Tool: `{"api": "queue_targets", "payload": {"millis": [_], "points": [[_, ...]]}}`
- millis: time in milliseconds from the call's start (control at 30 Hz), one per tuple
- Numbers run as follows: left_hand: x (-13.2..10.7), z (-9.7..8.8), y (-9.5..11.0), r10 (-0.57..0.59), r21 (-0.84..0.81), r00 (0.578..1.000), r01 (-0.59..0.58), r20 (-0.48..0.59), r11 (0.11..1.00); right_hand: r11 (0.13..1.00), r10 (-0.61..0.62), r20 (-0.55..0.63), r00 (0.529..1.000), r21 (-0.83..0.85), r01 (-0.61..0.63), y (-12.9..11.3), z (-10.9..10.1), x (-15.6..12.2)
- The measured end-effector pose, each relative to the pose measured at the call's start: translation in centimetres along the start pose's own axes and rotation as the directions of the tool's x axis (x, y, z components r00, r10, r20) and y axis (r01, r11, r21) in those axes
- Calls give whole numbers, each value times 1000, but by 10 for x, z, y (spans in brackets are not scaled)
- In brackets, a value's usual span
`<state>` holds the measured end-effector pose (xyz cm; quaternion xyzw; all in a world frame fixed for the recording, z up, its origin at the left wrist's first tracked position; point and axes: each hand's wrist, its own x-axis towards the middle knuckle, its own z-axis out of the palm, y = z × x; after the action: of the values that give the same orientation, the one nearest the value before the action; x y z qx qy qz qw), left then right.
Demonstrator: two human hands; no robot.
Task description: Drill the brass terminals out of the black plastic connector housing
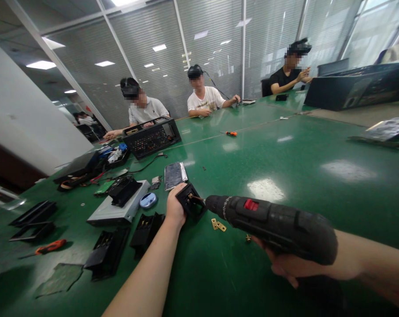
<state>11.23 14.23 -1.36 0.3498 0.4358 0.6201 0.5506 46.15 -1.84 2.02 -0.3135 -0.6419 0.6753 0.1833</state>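
Observation:
My left hand (177, 206) grips a black plastic housing (197, 210) with a square opening, tilted above the green table. In my right hand (285, 266) is a black cordless drill (272, 224) with a red switch on top. The drill's bit reaches into the housing, at a small brass-coloured part (190, 196) inside it. Whether the bit touches that part I cannot tell. Beneath the drill's nose lie flat brass plates (218, 225) with holes. A small brass piece (248, 238) rests close to my right hand, whose fingers are partly hidden by the drill.
More black housings (107, 251) lie left of my forearm, near a silver drive box (120, 215) and a round blue-lidded container (148, 200). An orange screwdriver (50, 247) is at far left. Across the green table (305, 176) sit three people; a black computer case (152, 137) stands before one.

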Motion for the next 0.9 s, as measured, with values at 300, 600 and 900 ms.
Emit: {"api": "queue_targets", "payload": {"millis": [300, 600, 900], "points": [[1, -3, -3, -40, -14, 999, 40, 33, 999, 994, 87, -68, 994, 69, -82, 2, 1, -11], [-1, 2, -4, -62, -17, 998, 62, -5, 998, 971, 184, -156, 970, 180, -155, -19, 8, -23], [-1, 3, -3, -42, -29, 999, 42, 0, 999, 984, 57, -5, 998, 172, -56, 19, -8, 0]]}}
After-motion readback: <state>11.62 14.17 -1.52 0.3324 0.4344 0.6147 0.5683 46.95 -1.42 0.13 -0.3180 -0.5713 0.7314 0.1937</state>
